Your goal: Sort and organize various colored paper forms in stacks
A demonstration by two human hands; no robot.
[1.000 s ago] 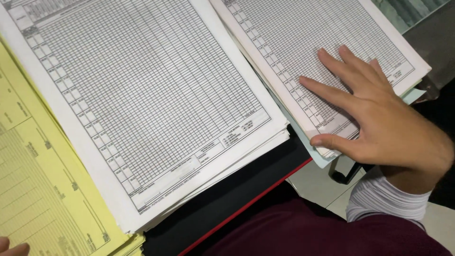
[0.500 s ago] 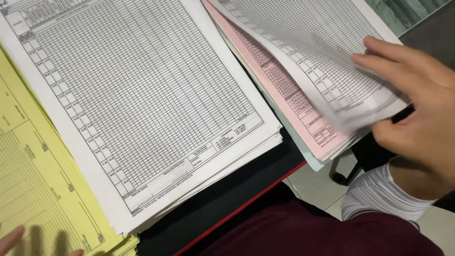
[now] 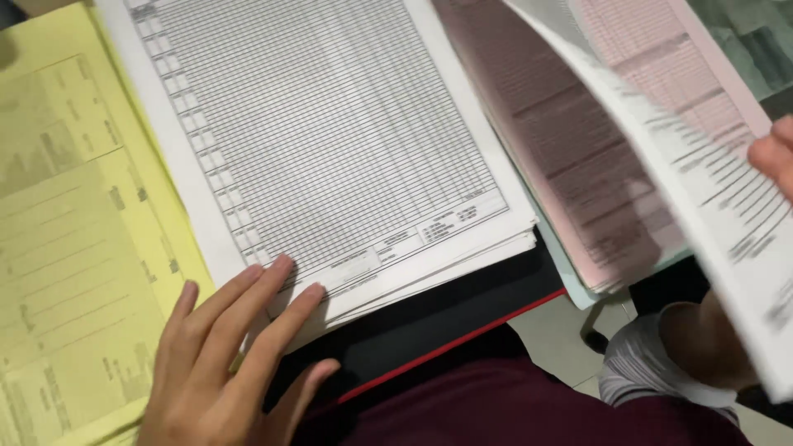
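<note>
Right hand [image 3: 776,157] is pinching a lifted white grid sheet [image 3: 710,190], uncovering the pink form stack [image 3: 578,165]. Left hand [image 3: 223,363] is lying flat, fingers spread, on the middle white form stack [image 3: 330,140] beside yellow sheets [image 3: 74,248].

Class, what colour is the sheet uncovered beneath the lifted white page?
Pink sheet, with printed rows, seen in the head view, under the white page the right hand lifts.

Black desk surface with red front edge [image 3: 462,326] showing at lower centre of frame, carrying three paper stacks side by side: yellow forms [image 3: 74,248] at left, white gridded sheets [image 3: 330,140] at centre, pink forms [image 3: 570,173] at upper right.
</note>
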